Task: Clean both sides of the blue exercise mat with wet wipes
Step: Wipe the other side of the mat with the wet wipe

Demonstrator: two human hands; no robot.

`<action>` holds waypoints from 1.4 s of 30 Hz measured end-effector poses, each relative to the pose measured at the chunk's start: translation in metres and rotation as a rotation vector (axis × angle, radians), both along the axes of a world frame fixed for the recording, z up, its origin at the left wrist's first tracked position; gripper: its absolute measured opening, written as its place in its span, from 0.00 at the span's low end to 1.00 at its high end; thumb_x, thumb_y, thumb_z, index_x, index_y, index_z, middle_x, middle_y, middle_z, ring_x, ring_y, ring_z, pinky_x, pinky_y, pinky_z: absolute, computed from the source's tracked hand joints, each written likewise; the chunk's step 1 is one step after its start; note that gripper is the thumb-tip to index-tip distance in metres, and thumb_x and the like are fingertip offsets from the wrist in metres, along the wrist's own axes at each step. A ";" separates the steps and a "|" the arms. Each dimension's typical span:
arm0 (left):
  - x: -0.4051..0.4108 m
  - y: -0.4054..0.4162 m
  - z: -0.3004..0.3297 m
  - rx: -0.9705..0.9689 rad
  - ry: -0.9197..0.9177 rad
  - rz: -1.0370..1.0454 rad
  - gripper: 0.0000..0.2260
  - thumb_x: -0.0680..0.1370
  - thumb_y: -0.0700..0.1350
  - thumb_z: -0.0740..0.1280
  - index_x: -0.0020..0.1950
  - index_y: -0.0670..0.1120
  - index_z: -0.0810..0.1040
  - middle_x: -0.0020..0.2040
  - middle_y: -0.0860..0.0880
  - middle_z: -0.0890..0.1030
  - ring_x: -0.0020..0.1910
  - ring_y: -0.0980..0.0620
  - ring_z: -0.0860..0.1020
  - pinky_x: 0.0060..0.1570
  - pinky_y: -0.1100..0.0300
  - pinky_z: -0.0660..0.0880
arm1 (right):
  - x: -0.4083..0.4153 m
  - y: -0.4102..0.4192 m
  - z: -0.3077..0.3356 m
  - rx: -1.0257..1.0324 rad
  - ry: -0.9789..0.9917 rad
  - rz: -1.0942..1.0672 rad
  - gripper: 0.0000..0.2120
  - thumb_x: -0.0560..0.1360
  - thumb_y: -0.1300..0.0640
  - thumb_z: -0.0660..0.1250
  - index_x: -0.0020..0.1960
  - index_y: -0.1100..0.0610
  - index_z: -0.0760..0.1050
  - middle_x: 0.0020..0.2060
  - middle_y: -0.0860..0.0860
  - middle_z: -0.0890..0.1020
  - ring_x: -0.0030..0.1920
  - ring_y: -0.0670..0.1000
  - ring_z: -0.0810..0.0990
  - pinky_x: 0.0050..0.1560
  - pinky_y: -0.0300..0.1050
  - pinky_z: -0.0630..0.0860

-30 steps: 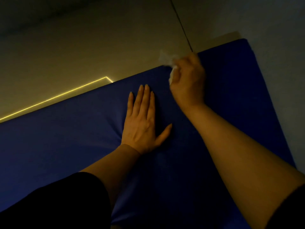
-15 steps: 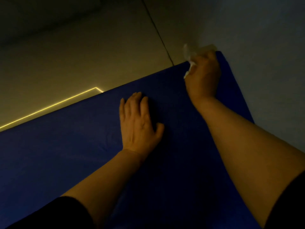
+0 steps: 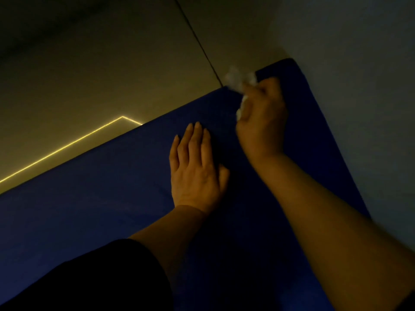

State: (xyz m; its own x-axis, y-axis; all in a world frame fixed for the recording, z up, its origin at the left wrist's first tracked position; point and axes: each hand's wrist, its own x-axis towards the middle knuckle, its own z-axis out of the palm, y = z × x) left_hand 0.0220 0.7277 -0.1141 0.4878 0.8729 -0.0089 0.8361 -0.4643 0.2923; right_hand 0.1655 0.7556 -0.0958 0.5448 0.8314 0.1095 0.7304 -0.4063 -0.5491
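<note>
The blue exercise mat (image 3: 94, 205) lies flat on the floor and fills the lower part of the dim view. My left hand (image 3: 196, 169) rests palm down on it, fingers straight and together. My right hand (image 3: 262, 122) grips a crumpled white wet wipe (image 3: 240, 80) near the mat's far edge, close to the far right corner. The wipe sticks out past the fingers and is blurred by motion.
Beige tiled floor (image 3: 112, 70) with a dark grout line lies beyond the mat. A thin strip of yellow light (image 3: 67, 145) crosses the floor at left. A pale wall (image 3: 359, 63) runs along the mat's right side.
My right hand with the wipe swept right toward the far corner, then came back left along the far edge. My left hand stayed flat on the mat with fingers drawn closer together.
</note>
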 end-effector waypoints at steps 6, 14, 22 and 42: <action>0.002 -0.001 0.002 -0.013 -0.013 0.002 0.30 0.77 0.55 0.56 0.74 0.38 0.61 0.73 0.38 0.66 0.74 0.44 0.56 0.75 0.50 0.45 | -0.011 -0.037 0.005 -0.039 -0.064 0.411 0.17 0.72 0.67 0.67 0.61 0.61 0.76 0.46 0.59 0.77 0.42 0.55 0.76 0.41 0.42 0.76; 0.003 0.000 0.002 0.009 -0.012 0.021 0.29 0.77 0.53 0.56 0.73 0.39 0.59 0.73 0.37 0.65 0.74 0.44 0.57 0.74 0.50 0.46 | -0.026 -0.056 0.007 -0.037 0.008 0.267 0.15 0.71 0.68 0.65 0.58 0.62 0.78 0.45 0.57 0.77 0.43 0.54 0.76 0.42 0.44 0.77; 0.002 0.000 0.001 0.009 0.025 0.001 0.30 0.74 0.52 0.58 0.73 0.38 0.60 0.73 0.37 0.65 0.74 0.43 0.56 0.74 0.50 0.45 | 0.020 -0.060 0.001 0.025 0.021 0.040 0.12 0.73 0.66 0.58 0.50 0.65 0.78 0.44 0.59 0.74 0.39 0.55 0.75 0.38 0.50 0.77; 0.004 -0.001 -0.002 0.042 0.024 0.020 0.32 0.78 0.58 0.53 0.73 0.36 0.62 0.73 0.36 0.65 0.74 0.43 0.57 0.74 0.50 0.47 | -0.040 -0.137 0.004 -0.025 0.072 0.305 0.12 0.73 0.68 0.64 0.54 0.62 0.80 0.46 0.54 0.79 0.45 0.53 0.76 0.45 0.44 0.76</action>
State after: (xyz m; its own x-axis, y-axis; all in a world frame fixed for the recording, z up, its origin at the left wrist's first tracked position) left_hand 0.0264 0.7270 -0.1164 0.4707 0.8822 0.0160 0.8518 -0.4591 0.2525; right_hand 0.1250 0.6184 -0.0921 0.2755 0.9596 0.0572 0.7800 -0.1883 -0.5967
